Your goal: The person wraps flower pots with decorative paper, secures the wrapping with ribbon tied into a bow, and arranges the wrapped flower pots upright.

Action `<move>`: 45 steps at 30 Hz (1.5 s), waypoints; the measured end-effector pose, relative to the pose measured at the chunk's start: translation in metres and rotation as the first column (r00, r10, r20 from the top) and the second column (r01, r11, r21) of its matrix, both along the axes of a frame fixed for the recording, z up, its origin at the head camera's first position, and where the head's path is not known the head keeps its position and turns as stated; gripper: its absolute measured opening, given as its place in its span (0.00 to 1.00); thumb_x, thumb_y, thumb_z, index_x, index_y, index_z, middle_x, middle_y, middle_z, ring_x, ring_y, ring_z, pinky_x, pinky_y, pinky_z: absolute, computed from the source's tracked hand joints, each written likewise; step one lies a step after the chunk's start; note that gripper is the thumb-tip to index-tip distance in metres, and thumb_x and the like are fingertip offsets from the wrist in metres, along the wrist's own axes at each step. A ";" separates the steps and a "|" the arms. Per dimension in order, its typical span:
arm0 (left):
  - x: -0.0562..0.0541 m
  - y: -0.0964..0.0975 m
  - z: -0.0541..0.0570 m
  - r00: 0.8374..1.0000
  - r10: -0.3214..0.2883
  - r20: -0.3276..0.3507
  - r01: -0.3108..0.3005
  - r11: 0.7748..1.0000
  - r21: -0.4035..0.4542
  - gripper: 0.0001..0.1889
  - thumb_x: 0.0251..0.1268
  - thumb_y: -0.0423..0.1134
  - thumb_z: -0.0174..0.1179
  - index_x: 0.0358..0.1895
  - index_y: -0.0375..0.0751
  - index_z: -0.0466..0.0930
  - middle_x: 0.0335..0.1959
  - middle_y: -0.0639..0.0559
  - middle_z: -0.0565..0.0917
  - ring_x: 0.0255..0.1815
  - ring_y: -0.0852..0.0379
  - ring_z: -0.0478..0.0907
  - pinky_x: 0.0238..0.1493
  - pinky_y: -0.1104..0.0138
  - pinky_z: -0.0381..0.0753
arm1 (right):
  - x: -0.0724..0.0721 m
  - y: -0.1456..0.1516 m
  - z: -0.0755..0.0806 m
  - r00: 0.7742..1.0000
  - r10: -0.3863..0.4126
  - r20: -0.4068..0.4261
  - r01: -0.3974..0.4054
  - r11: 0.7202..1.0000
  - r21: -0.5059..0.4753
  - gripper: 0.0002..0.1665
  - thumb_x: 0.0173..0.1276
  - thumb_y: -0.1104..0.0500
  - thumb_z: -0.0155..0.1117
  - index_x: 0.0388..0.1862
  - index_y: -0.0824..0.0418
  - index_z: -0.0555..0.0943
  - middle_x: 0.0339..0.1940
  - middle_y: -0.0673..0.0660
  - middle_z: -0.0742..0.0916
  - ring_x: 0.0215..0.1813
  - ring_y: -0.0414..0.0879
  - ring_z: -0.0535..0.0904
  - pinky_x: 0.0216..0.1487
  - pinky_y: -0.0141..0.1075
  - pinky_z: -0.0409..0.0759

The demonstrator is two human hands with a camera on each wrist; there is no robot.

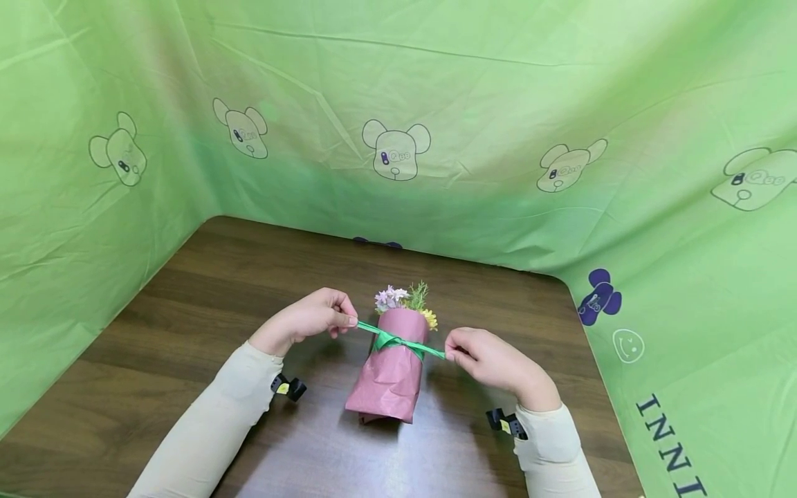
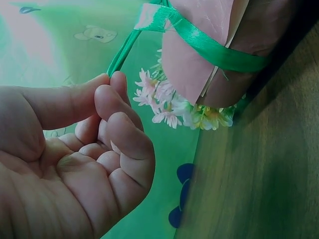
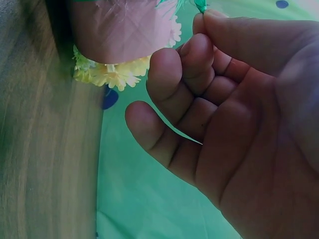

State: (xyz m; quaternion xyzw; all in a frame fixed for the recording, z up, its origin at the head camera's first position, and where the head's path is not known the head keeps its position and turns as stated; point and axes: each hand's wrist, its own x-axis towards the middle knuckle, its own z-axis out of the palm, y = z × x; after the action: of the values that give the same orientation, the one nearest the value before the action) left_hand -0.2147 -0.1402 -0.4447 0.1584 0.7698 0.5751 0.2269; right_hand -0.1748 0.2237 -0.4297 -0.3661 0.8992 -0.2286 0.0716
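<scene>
A bouquet wrapped in pink paper (image 1: 394,380) lies on the table, its pale purple flowers (image 1: 391,297), green sprigs and yellow flowers (image 1: 430,319) showing at the far end. Round its upper part goes a green ribbon (image 1: 406,342), crossed or knotted at the front. My left hand (image 1: 316,315) pinches one ribbon end between thumb and index finger, left of the bouquet. On the other side my right hand (image 1: 488,356) pinches the opposite end. Both ends stretch out nearly straight. In the left wrist view the ribbon (image 2: 219,56) circles the paper.
The bouquet rests on a dark wooden table (image 1: 249,259). Green cloth (image 1: 473,76) printed with bear heads hangs behind and along both sides. Each wrist carries a small black camera, the left one (image 1: 289,387) and the right one (image 1: 506,423).
</scene>
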 end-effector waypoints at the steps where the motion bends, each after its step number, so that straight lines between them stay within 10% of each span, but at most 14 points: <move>1: 0.000 0.000 0.000 1.000 -0.002 0.003 0.002 1.000 0.002 0.02 0.69 0.28 0.61 0.37 0.31 0.80 0.26 0.47 0.80 0.27 0.53 0.76 0.28 0.66 0.79 | 0.000 0.000 0.000 1.000 0.002 -0.001 -0.002 1.000 0.000 0.08 0.75 0.61 0.63 0.33 0.52 0.78 0.28 0.39 0.75 0.33 0.34 0.71 0.37 0.31 0.73; 45: 0.000 0.003 -0.007 1.000 -0.004 0.025 0.006 0.997 -0.082 0.03 0.67 0.30 0.63 0.38 0.34 0.79 0.26 0.47 0.80 0.28 0.50 0.77 0.27 0.64 0.78 | 0.005 -0.004 0.005 0.987 -0.099 0.126 0.101 0.995 -0.011 0.07 0.73 0.60 0.65 0.33 0.51 0.81 0.27 0.41 0.77 0.31 0.35 0.72 0.34 0.31 0.74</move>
State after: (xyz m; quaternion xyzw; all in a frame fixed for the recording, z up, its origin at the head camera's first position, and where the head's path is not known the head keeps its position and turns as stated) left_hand -0.2144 -0.1373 -0.4518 0.1436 0.7895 0.5443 0.2444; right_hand -0.1701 0.2194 -0.4249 -0.3061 0.9081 -0.2624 0.1133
